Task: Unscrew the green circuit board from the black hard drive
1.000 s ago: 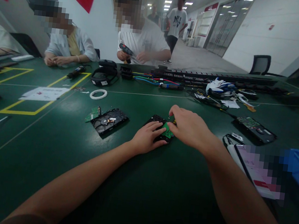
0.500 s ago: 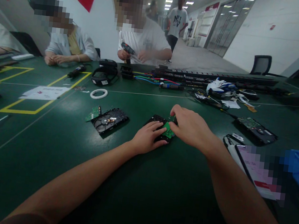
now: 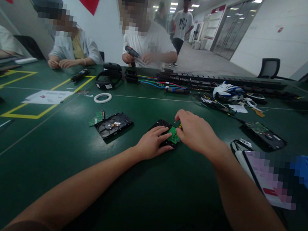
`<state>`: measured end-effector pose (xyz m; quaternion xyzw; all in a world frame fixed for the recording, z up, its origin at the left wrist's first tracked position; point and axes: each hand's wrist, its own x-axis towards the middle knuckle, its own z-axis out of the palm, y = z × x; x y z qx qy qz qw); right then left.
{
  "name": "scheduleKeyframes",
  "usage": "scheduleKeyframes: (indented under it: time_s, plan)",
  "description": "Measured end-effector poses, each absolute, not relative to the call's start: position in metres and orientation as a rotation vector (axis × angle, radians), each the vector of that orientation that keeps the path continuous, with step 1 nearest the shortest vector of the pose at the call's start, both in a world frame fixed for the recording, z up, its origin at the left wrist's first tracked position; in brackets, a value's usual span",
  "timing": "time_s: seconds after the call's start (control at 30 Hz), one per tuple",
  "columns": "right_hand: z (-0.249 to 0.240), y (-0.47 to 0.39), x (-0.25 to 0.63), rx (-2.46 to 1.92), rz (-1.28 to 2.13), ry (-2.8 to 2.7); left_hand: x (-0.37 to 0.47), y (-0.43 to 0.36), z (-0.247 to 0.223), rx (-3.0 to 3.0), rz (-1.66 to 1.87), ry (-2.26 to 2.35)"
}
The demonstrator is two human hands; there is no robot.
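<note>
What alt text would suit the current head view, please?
A person's left hand rests on a black drive bearing a green circuit board; the right hand pinches a partly hidden yellow item at its edge. Two more drives flank this one on a green table; a co-worker opposite holds a power tool.

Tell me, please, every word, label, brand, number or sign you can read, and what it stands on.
"N": on the white T-shirt of the person in the hallway; its other letters are unclear.
Too blurred: black characters on the red wall hanging.
Too blurred: screen of the phone-like device.
Too small: print on the paper sheet.
None legible: hard drive under the left hand, and the green circuit board.
</note>
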<state>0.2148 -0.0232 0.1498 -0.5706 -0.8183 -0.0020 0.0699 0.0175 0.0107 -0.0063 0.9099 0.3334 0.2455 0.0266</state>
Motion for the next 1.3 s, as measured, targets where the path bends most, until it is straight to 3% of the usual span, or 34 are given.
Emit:
scheduleKeyframes:
  time_s: [1.3]
  plan:
    - [0.1505,-0.0262,0.2129,-1.788,-0.132,-2.463,0.0175,0.0107,-0.008,2.801,0.766,1.024]
